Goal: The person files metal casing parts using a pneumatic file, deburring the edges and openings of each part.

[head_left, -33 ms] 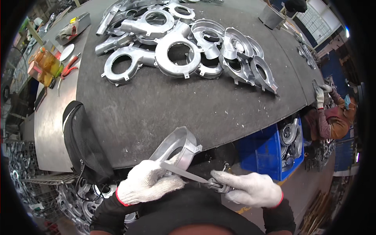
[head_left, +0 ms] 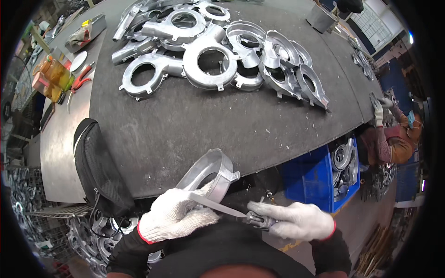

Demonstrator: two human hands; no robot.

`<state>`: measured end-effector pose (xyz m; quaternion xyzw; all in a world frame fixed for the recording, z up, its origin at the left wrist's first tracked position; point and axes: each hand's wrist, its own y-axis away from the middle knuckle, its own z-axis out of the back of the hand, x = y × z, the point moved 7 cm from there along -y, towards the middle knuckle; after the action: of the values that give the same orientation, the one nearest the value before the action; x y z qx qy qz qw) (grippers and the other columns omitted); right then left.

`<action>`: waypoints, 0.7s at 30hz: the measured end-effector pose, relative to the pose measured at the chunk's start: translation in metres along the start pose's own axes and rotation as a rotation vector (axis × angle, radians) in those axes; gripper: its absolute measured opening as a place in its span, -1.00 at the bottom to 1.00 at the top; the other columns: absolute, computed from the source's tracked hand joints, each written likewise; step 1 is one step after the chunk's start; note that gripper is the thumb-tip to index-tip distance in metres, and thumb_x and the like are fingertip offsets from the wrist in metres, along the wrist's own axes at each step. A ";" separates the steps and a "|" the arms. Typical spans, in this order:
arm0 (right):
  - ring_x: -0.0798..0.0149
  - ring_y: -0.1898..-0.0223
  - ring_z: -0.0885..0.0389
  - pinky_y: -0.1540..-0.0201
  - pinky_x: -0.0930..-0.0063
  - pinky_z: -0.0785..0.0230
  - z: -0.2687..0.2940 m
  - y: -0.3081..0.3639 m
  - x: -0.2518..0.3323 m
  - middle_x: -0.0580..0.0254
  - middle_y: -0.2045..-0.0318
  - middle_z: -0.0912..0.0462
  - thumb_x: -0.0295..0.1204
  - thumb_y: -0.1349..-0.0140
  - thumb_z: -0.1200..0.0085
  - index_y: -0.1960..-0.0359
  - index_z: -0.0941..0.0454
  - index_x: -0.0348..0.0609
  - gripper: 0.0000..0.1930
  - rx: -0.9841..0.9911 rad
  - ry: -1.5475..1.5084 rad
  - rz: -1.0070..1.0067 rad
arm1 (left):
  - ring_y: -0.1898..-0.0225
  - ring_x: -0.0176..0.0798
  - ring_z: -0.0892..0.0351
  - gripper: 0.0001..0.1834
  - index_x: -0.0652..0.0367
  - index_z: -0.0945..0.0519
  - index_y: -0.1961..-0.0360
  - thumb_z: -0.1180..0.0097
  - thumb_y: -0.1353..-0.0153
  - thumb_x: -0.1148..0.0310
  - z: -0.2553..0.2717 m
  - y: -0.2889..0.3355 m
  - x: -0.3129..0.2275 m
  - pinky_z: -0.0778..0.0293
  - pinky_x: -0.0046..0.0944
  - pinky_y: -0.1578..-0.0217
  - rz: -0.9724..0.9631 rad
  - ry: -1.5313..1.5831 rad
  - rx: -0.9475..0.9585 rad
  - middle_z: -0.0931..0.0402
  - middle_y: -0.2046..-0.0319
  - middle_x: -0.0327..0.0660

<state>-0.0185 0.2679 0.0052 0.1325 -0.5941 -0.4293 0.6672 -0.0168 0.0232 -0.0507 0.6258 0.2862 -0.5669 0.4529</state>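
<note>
Dark table [head_left: 208, 127], metal housing [head_left: 224, 171] at its near edge

Your left hand [head_left: 175, 215] grips that housing in front of you, tilted. Your right hand [head_left: 296, 221] is closed around a slim tool [head_left: 225, 209] whose flat strip reaches across to your left hand.

No legible lettering, no readable labels, numbers or signs (anywhere here)

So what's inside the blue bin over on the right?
The blue bin holds silvery metal parts, some with round openings, piled together. The upper ones show; whatever lies beneath them, and the bin's bottom, is covered.
</note>
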 end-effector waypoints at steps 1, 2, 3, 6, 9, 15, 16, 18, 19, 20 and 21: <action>0.17 0.07 -0.78 0.00 0.38 -0.63 -0.008 -0.003 -0.006 0.15 -0.07 -0.74 -0.11 -0.50 0.04 -0.57 -0.14 0.12 -0.35 0.154 -0.330 -0.026 | 0.44 -0.14 -0.72 -0.51 0.27 -0.67 -0.04 -0.48 -0.16 0.23 -0.004 -0.001 -0.005 -0.59 -0.26 0.33 0.009 0.000 0.040 -0.72 0.39 -0.08; 0.26 0.14 -0.75 0.06 0.42 -0.60 -0.013 -0.015 -0.016 0.19 0.01 -0.74 -0.12 -0.52 0.06 -0.58 -0.12 0.09 -0.35 0.103 -0.311 0.175 | 0.41 -0.14 -0.71 -0.40 0.29 -0.62 -0.15 -0.52 -0.11 0.28 -0.005 -0.003 -0.013 -0.58 -0.27 0.32 -0.160 -0.006 0.021 -0.72 0.32 -0.06; 0.36 0.22 -0.71 0.13 0.47 -0.58 -0.018 -0.023 -0.016 0.23 0.09 -0.75 -0.12 -0.53 0.07 -0.59 -0.11 0.07 -0.35 0.063 -0.280 0.387 | 0.41 -0.14 -0.71 -0.40 0.29 -0.62 -0.15 -0.52 -0.11 0.28 -0.008 -0.001 -0.005 -0.58 -0.27 0.32 -0.155 -0.004 0.021 -0.72 0.32 -0.06; 0.32 0.27 -0.69 0.18 0.37 -0.54 -0.032 -0.013 -0.023 0.24 0.19 -0.72 -0.13 -0.54 0.09 -0.60 -0.06 0.06 -0.34 0.210 -0.565 0.195 | 0.42 -0.20 -0.69 -0.30 0.26 -0.57 -0.25 -0.53 -0.08 0.33 -0.004 0.015 -0.022 -0.56 -0.29 0.33 -0.587 -0.198 -0.211 -0.70 0.34 -0.07; 0.14 0.30 -0.75 0.21 0.32 -0.58 -0.015 -0.006 -0.005 0.12 0.34 -0.69 -0.20 -0.50 0.03 -0.59 -0.09 0.34 -0.35 0.168 -0.164 -0.028 | 0.38 -0.25 -0.65 -0.73 0.33 -0.56 0.02 -0.27 -0.29 0.49 -0.013 0.004 0.000 -0.57 -0.34 0.31 -0.005 -0.014 0.022 -0.65 0.30 -0.20; 0.10 0.53 -0.68 0.47 0.27 -0.56 -0.017 0.011 0.031 0.22 0.46 -0.66 -0.15 -0.14 -0.39 -0.41 -0.43 0.33 -0.26 -0.387 0.559 0.034 | 0.35 -0.34 -0.61 -0.51 0.36 -0.43 -0.24 -0.24 -0.34 0.43 -0.011 0.001 -0.020 -0.57 -0.34 0.28 0.115 -0.106 -0.035 -0.64 0.30 -0.19; 0.10 0.54 -0.67 0.50 0.25 -0.54 -0.018 0.012 0.031 0.24 0.47 -0.65 -0.13 -0.10 -0.41 -0.39 -0.46 0.36 -0.26 -0.533 0.638 0.079 | 0.30 -0.38 -0.63 -0.37 0.35 -0.39 -0.27 -0.37 -0.25 0.40 -0.012 0.003 -0.015 -0.59 -0.31 0.24 0.130 0.049 0.019 -0.65 0.29 -0.19; 0.11 0.57 -0.64 0.52 0.24 -0.51 -0.012 0.015 0.028 0.24 0.47 -0.63 -0.13 -0.04 -0.45 -0.36 -0.49 0.37 -0.25 -0.651 0.739 0.072 | 0.28 -0.38 -0.65 -0.34 0.35 -0.41 -0.24 -0.44 -0.18 0.40 -0.013 -0.008 -0.035 -0.60 -0.31 0.21 0.286 0.006 0.105 -0.65 0.28 -0.19; 0.11 0.57 -0.64 0.52 0.24 -0.51 -0.010 0.014 0.024 0.24 0.47 -0.63 -0.13 -0.04 -0.45 -0.36 -0.49 0.37 -0.25 -0.653 0.741 0.071 | 0.25 -0.38 -0.66 -0.31 0.34 -0.42 -0.21 -0.51 -0.10 0.41 -0.016 -0.007 -0.038 -0.60 -0.31 0.19 0.454 -0.043 0.174 -0.65 0.26 -0.20; 0.10 0.61 -0.62 0.57 0.22 -0.48 -0.005 0.015 0.020 0.21 0.52 -0.58 -0.11 -0.11 -0.40 -0.39 -0.44 0.45 -0.26 -0.734 0.691 0.072 | 0.22 -0.37 -0.68 -0.25 0.32 -0.44 -0.17 -0.59 0.01 0.41 -0.016 -0.011 -0.032 -0.61 -0.32 0.15 0.491 0.055 0.140 -0.65 0.22 -0.21; 0.08 0.64 -0.61 0.61 0.20 -0.45 0.000 0.014 0.021 0.19 0.57 -0.53 -0.10 -0.19 -0.34 -0.42 -0.38 0.53 -0.28 -0.808 0.644 0.081 | 0.22 -0.37 -0.68 -0.25 0.32 -0.44 -0.17 -0.59 0.01 0.41 -0.012 -0.009 -0.029 -0.61 -0.32 0.15 0.492 0.059 0.130 -0.65 0.22 -0.21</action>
<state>-0.0145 0.2610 0.0297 -0.0334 -0.1501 -0.5359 0.8301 -0.0251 0.0427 -0.0256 0.7208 0.1014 -0.4382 0.5273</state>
